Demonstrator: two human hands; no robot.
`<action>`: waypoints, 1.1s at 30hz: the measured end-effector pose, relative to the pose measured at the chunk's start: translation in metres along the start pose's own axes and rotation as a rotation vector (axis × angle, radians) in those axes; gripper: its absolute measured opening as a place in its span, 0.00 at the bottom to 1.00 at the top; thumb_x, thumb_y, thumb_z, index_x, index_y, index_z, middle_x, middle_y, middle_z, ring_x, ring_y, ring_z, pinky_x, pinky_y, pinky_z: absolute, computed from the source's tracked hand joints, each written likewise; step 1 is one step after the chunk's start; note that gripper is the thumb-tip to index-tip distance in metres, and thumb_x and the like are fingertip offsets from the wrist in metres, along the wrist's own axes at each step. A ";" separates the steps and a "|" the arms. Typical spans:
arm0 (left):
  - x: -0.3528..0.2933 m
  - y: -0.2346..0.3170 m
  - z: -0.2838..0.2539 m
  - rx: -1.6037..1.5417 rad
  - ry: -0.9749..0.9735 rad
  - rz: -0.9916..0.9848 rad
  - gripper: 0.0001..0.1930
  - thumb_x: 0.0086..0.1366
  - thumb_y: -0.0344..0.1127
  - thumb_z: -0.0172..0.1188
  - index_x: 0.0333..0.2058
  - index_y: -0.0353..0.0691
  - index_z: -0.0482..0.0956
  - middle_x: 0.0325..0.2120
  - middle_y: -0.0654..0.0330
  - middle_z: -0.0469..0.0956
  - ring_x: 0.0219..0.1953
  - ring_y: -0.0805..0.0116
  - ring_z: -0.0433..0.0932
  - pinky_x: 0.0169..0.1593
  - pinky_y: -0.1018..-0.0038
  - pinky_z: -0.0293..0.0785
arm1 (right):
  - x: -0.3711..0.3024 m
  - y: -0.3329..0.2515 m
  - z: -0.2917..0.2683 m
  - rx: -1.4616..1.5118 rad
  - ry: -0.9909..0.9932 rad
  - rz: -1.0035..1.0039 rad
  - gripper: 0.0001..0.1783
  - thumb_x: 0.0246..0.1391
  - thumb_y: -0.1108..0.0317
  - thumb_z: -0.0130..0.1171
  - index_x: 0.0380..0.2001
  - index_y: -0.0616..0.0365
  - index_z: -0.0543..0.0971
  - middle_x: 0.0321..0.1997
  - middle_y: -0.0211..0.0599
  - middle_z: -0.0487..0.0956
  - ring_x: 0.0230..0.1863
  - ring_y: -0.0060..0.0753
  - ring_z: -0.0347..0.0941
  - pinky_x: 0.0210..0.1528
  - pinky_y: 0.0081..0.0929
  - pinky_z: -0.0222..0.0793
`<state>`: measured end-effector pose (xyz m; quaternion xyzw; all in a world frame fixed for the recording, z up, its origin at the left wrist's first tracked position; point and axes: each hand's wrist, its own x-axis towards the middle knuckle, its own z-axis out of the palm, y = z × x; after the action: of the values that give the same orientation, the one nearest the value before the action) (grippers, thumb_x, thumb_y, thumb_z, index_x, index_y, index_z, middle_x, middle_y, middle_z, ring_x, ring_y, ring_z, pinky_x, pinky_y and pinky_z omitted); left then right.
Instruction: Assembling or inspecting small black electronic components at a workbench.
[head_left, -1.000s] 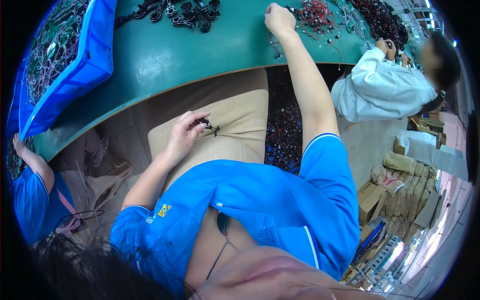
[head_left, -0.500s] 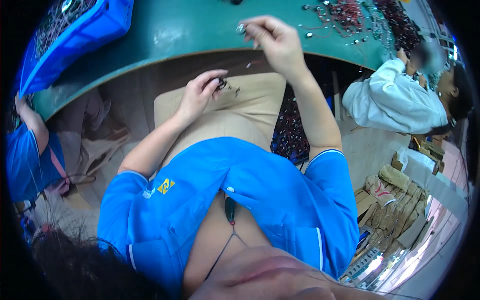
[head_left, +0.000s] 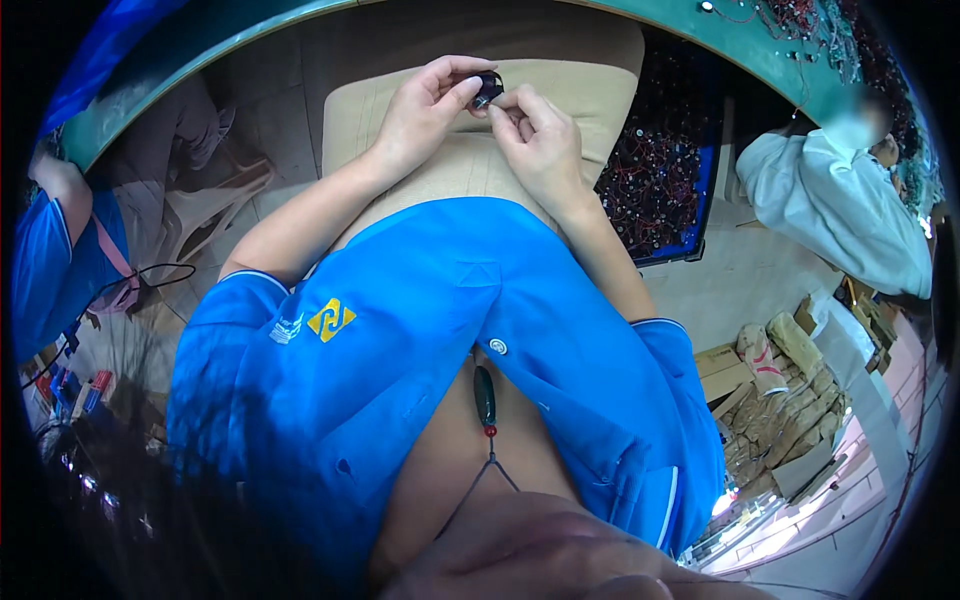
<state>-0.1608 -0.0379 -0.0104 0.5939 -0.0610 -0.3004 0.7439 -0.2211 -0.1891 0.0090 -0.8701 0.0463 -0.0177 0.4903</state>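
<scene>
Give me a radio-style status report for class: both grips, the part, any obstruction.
Left grip: pinching small black part over the lap. Right grip: up against that part, hold unclear. Blue bin: right of lap, not in the way.

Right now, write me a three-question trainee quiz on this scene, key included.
1. True or false: the left hand and the right hand are at work on separate things, well apart.
2. Where is the blue-edged bin of small wired parts?
A. On the person's lap
B. To the person's right
C. By the person's left elbow
3. What colour is the sleeve of the co-worker on the right?

Key:
1. False; their fingers meet at one small black part.
2. B.
3. Pale grey.
</scene>
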 end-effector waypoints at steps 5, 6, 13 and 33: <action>-0.002 -0.005 -0.003 0.063 -0.001 0.031 0.12 0.68 0.26 0.48 0.48 0.31 0.72 0.36 0.55 0.77 0.33 0.74 0.78 0.39 0.82 0.76 | -0.009 0.001 0.005 0.167 0.014 0.112 0.03 0.53 0.78 0.55 0.27 0.59 0.75 0.19 0.21 0.68 0.18 0.11 0.56 0.19 0.11 0.52; -0.002 -0.006 -0.004 0.054 -0.007 0.017 0.12 0.68 0.27 0.48 0.48 0.31 0.72 0.36 0.55 0.77 0.33 0.74 0.77 0.41 0.82 0.76 | -0.009 0.001 0.005 0.183 0.020 0.116 0.02 0.53 0.78 0.55 0.28 0.59 0.74 0.19 0.21 0.68 0.18 0.11 0.56 0.19 0.10 0.52; -0.006 -0.005 -0.007 0.031 -0.020 -0.037 0.13 0.68 0.27 0.50 0.50 0.32 0.72 0.38 0.55 0.76 0.36 0.75 0.76 0.46 0.81 0.75 | -0.009 0.002 0.009 0.299 0.012 0.181 0.02 0.54 0.77 0.55 0.28 0.59 0.74 0.19 0.20 0.68 0.18 0.09 0.56 0.19 0.08 0.51; -0.009 -0.017 -0.007 0.334 0.022 0.157 0.14 0.59 0.22 0.59 0.45 0.33 0.74 0.33 0.59 0.76 0.31 0.77 0.74 0.36 0.84 0.73 | -0.008 0.010 0.013 0.280 -0.124 0.305 0.02 0.55 0.75 0.55 0.29 0.58 0.73 0.20 0.20 0.68 0.19 0.10 0.57 0.20 0.10 0.53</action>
<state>-0.1712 -0.0298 -0.0259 0.7058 -0.1480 -0.2206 0.6568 -0.2286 -0.1824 -0.0061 -0.7759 0.1442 0.1038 0.6053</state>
